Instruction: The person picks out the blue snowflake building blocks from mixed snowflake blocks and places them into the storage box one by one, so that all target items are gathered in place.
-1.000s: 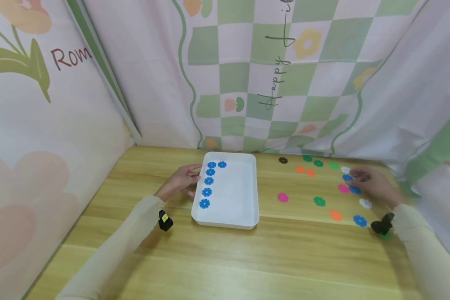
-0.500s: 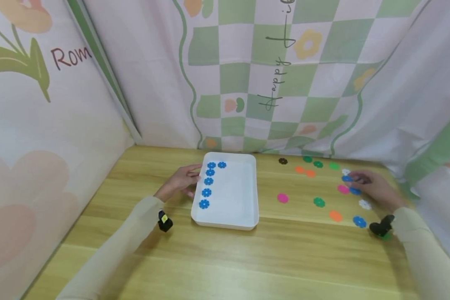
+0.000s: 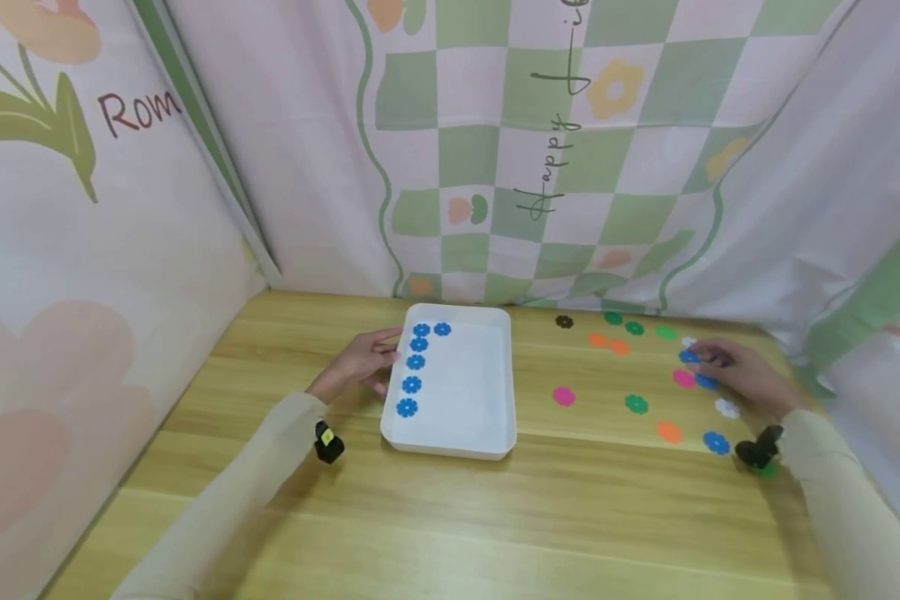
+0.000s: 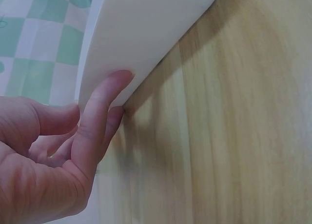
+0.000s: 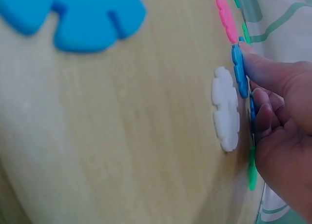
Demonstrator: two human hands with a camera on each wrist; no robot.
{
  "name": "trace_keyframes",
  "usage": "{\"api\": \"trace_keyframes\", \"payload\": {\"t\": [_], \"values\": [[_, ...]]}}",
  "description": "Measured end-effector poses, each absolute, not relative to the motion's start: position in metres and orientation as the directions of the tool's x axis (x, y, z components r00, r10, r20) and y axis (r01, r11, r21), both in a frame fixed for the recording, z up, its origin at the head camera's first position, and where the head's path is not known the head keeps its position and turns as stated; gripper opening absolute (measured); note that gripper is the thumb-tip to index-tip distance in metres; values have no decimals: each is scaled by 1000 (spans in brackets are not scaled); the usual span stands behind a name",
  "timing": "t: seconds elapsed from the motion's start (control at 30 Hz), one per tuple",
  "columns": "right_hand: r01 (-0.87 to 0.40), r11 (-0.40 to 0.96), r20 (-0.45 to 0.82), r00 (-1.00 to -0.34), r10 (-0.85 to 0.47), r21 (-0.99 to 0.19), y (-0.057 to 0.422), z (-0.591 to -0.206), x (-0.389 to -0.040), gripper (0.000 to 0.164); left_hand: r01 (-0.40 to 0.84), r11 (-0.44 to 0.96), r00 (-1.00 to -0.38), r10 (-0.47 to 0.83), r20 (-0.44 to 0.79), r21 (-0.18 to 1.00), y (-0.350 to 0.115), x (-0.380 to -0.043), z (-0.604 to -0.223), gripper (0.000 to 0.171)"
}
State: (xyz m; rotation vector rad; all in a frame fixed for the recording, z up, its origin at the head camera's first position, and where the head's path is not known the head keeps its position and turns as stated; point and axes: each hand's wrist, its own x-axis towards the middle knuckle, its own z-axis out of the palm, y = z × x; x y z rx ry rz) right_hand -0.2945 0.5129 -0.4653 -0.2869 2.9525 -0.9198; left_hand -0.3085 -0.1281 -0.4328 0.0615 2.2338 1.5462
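A shallow white tray stands on the wooden table, with several blue flower-shaped discs inside along its left wall and at the top left. My left hand touches the tray's outer left wall; in the left wrist view its extended fingers lie against that wall, thumb tip at the rim edge. At the right, my right hand has thumb and fingertips at a blue flower disc and pinches it low over the table. Another blue disc lies partly under that hand.
Around the right hand lie a pink disc, white discs and a blue disc. Orange, green, pink and brown discs spread further left. A patterned curtain hangs at the table's back edge.
The right hand has drawn slightly downward and in from the white disc, to the blue disc at its fingertips. The left hand and tray stay put.
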Motion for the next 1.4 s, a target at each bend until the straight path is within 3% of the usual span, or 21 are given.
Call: {"api": "trace_keyframes", "payload": {"t": [0.23, 0.5, 0.8, 1.07, 1.4], "values": [[-151, 840, 3, -984, -176, -521, 511, -463, -299, 42, -200, 372, -912, 267, -311, 906, -128, -311, -435, 58], [-213, 846, 120, -977, -176, -489, 497, -460, -296, 34, -205, 385, -917, 245, -314, 900, -128, -310, -434, 58], [-184, 857, 166, -979, -117, -481, 485, -459, -290, 24, -180, 411, -921, 248, -300, 894, -124, -308, -435, 57], [-106, 745, 119, -992, -36, -659, 475, -454, -289, 42, -178, 402, -923, 247, -294, 898, -124, -305, -432, 57], [16, 573, 24, -998, 62, -819, 430, -435, -289, 49, -178, 401, -924, 248, -293, 899, -123, -306, -433, 58]]}}
